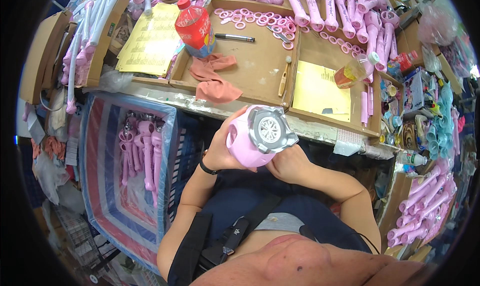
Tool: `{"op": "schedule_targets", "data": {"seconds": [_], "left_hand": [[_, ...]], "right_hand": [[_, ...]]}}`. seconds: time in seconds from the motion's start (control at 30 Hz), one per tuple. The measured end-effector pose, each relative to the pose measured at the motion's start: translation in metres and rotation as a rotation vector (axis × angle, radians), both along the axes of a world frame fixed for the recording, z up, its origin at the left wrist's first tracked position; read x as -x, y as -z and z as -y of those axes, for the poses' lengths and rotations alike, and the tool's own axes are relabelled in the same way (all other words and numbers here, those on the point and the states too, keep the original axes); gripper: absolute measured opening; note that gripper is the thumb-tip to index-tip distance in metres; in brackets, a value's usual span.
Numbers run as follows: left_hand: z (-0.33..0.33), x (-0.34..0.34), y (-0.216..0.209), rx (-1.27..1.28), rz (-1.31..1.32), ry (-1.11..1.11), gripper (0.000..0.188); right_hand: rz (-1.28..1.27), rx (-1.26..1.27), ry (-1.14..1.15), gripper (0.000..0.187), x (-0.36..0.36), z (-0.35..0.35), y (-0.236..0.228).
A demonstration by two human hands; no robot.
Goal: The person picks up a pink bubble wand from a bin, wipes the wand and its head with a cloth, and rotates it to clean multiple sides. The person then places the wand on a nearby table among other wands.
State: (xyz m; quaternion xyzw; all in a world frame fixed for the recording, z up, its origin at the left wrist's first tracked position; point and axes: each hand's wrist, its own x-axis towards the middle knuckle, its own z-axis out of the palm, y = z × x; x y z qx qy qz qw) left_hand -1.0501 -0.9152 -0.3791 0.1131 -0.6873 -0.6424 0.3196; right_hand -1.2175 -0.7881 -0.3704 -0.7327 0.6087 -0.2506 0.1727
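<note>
I hold a pink microphone-like piece [247,151] in front of my chest. Its silver end [270,130], with a round patterned grille, faces up. My left hand [220,148] is wrapped round the pink body from the left side. Just under the silver end, on the right, my right hand [291,164] is closed with bent fingers. The piece hides its fingertips, so what they grip cannot be made out.
Before me, a bench's cardboard trays [255,83] hold pink rings [272,20], a marker [235,37], an orange cloth [215,78], and bottles [195,31]. A lined basket [172,136] with pink microphone-like pieces [145,141] stands left. More pink pieces [422,206] lie right.
</note>
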Motion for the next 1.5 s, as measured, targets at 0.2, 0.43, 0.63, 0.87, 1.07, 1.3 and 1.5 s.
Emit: {"op": "schedule_targets", "data": {"seconds": [0.2,0.43,0.63,0.87,1.07,1.3,1.5], "left_hand": [[-0.003,-0.008,0.020,-0.641,0.057,-0.042,0.119],[-0.003,-0.011,0.030,-0.948,-0.191,0.191,0.053],[-0.007,-0.002,0.006,-0.826,-0.223,0.185,0.043],[-0.004,0.006,-0.018,-0.619,-0.182,0.289,0.050],[0.040,0.028,-0.026,0.001,-0.264,-0.098,0.074],[0.075,0.020,-0.028,-0.427,-0.421,-0.226,0.109],[0.054,0.041,-0.023,-0.521,-0.427,-0.167,0.083]], "right_hand": [[0.408,-0.091,-0.093,0.020,-0.005,-0.001,-0.005],[0.967,-0.569,-0.113,0.030,-0.009,-0.014,-0.021],[1.304,-0.842,-0.070,0.031,-0.009,-0.012,-0.029],[1.770,-1.172,-0.059,0.033,-0.007,-0.003,-0.034],[1.853,-1.283,-0.230,0.042,0.007,0.027,-0.028],[0.833,-0.018,0.033,0.055,-0.040,0.029,0.022],[1.010,0.041,0.225,0.043,-0.060,0.013,0.060]]}}
